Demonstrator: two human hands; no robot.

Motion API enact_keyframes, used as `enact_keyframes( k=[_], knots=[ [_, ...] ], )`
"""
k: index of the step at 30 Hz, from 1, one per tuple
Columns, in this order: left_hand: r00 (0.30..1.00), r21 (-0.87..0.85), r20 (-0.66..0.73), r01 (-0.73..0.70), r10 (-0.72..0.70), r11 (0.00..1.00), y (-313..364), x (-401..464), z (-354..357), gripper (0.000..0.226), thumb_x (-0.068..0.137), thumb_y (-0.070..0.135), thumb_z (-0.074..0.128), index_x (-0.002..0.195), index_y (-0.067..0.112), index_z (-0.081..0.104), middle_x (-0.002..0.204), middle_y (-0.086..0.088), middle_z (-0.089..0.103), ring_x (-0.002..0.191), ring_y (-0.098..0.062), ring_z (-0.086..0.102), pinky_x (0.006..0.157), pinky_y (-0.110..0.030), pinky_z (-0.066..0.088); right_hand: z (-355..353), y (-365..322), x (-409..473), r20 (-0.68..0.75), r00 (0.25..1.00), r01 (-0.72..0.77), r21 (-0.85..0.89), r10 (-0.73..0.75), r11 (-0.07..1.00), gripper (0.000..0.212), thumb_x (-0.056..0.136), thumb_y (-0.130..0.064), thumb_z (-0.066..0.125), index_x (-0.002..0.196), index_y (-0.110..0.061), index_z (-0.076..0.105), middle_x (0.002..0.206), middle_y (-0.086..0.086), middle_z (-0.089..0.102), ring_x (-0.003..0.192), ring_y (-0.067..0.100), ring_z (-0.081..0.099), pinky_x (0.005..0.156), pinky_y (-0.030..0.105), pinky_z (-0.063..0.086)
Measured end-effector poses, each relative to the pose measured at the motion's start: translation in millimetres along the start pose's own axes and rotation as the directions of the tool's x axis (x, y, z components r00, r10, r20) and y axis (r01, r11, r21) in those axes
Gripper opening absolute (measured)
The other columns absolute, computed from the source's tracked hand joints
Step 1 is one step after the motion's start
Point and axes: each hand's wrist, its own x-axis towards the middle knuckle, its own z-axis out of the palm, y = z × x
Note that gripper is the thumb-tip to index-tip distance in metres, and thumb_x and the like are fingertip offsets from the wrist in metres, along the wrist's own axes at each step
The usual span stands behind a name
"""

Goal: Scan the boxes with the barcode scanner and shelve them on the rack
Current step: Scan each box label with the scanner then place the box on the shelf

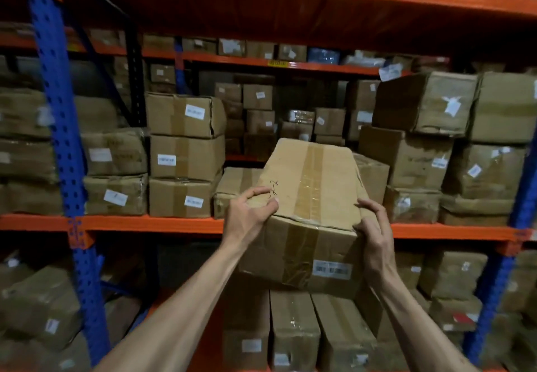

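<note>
Rack upright (55, 110): blue perforated post at the left edge; it carries the orange shelf beam (145, 223), so I read the bay as running rightward from it.
Stacked boxes (186, 156): taped cartons piled three high on the left part of the shelf, labels facing out, presumably to stay readable.
Left hand (247, 214): clamped over the near left top corner of my carton, fingers curled onto the lid to steer it.
Held box (308, 211): gripped between both hands above the beam at mid-shelf, far end tipped toward the gap between the piles, apparently resting on lower cartons (235, 182); barcode label (332, 270) faces me.
Right hand (374, 235): closed on the near right corner, taking the weight.
Scanner: not in view.
Step, as I judge: shelving, not scanning.
</note>
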Motion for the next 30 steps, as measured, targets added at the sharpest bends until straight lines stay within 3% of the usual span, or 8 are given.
enact_keyframes(
  k=[6, 11, 14, 16, 20, 27, 28, 30],
  knots=[
    [0.992, 0.028, -0.100, -0.071, 0.073, 0.997, -19.6, 110.9, -30.9, 0.026, 0.082, 0.021, 0.077, 0.108, 0.019, 0.075, 0.101, 0.012, 0.068, 0.080, 0.020, 0.058, 0.063, -0.004, 0.045, 84.7, 1.9, 107.7, 0.061, 0.995, 0.071, 0.045, -0.074, 0.996, 0.057, 0.076, -0.029, 0.051, 0.131, -0.020, 0.059, 0.128, -0.006, 0.057, 0.103, 0.005, 0.055, 0.074, 0.033, 0.041],
    [0.987, 0.070, -0.153, -0.037, 0.048, 0.997, -74.3, 211.1, -56.6, 0.022, 0.082, 0.023, 0.077, 0.104, 0.022, 0.075, 0.098, 0.016, 0.068, 0.078, 0.022, 0.058, 0.060, -0.002, 0.043, 169.5, 49.4, 191.0, 0.093, 0.994, 0.059, 0.071, -0.065, 0.996, 0.056, 0.074, -0.029, 0.051, 0.127, -0.015, 0.061, 0.121, -0.010, 0.060, 0.093, -0.013, 0.055, 0.075, 0.017, 0.042],
    [0.984, 0.079, -0.177, 0.001, 0.013, 0.997, -111.6, 261.6, -65.5, 0.022, 0.081, 0.025, 0.078, 0.102, 0.025, 0.076, 0.095, 0.017, 0.069, 0.070, 0.020, 0.057, 0.060, -0.002, 0.043, 211.8, 84.7, 236.9, 0.083, 0.996, 0.028, 0.062, -0.034, 0.998, 0.058, 0.068, -0.040, 0.055, 0.122, -0.021, 0.065, 0.123, -0.007, 0.064, 0.105, 0.012, 0.058, 0.081, 0.032, 0.042],
    [0.980, 0.078, -0.199, 0.013, 0.002, 0.997, -132.8, 291.2, -69.0, 0.021, 0.079, 0.025, 0.079, 0.100, 0.025, 0.077, 0.099, 0.015, 0.071, 0.071, 0.019, 0.058, 0.063, 0.000, 0.042, 237.4, 107.2, 263.9, 0.097, 0.995, -0.013, 0.061, 0.007, 0.998, 0.051, 0.071, -0.039, 0.055, 0.119, -0.024, 0.066, 0.122, -0.003, 0.064, 0.102, 0.020, 0.057, 0.080, 0.041, 0.042],
    [0.970, 0.077, -0.243, 0.051, -0.031, 0.996, -167.9, 343.8, -68.9, 0.012, 0.077, 0.024, 0.080, 0.089, 0.024, 0.079, 0.098, 0.012, 0.074, 0.090, 0.008, 0.061, 0.066, 0.000, 0.039, 272.6, 147.3, 306.9, 0.101, 0.994, -0.052, 0.059, 0.046, 0.997, 0.046, 0.074, -0.041, 0.054, 0.115, -0.029, 0.069, 0.124, -0.005, 0.064, 0.111, 0.024, 0.058, 0.088, 0.046, 0.046],
    [0.948, 0.136, -0.317, 0.082, -0.035, 0.987, -227.0, 363.4, -55.8, 0.010, 0.082, 0.037, 0.077, 0.088, 0.030, 0.074, 0.072, 0.012, 0.067, 0.059, -0.001, 0.054, 0.051, -0.010, 0.037, 296.8, 196.4, 340.8, 0.134, 0.989, -0.065, -0.027, 0.068, 0.998, 0.051, 0.072, -0.054, 0.052, 0.115, -0.034, 0.071, 0.113, -0.004, 0.070, 0.100, 0.019, 0.062, 0.081, 0.039, 0.047],
    [0.943, 0.139, -0.332, 0.068, -0.018, 0.988, -228.0, 365.0, -51.8, 0.012, 0.081, 0.038, 0.078, 0.088, 0.029, 0.073, 0.075, 0.011, 0.068, 0.061, -0.002, 0.056, 0.052, -0.008, 0.037, 297.8, 196.4, 343.3, 0.118, 0.989, -0.083, -0.026, 0.085, 0.996, 0.049, 0.074, -0.053, 0.053, 0.115, -0.034, 0.071, 0.109, -0.005, 0.071, 0.096, 0.016, 0.062, 0.078, 0.036, 0.047],
    [0.943, 0.120, -0.332, 0.017, 0.024, 0.993, -226.2, 372.7, -43.9, 0.014, 0.079, 0.037, 0.080, 0.084, 0.026, 0.073, 0.093, 0.015, 0.068, 0.092, -0.004, 0.063, 0.069, -0.008, 0.039, 298.6, 194.5, 350.0, 0.062, 0.994, -0.089, -0.019, 0.090, 0.996, 0.043, 0.076, -0.046, 0.053, 0.111, -0.032, 0.073, 0.099, -0.009, 0.071, 0.090, 0.011, 0.062, 0.072, 0.031, 0.045]
  ],
)
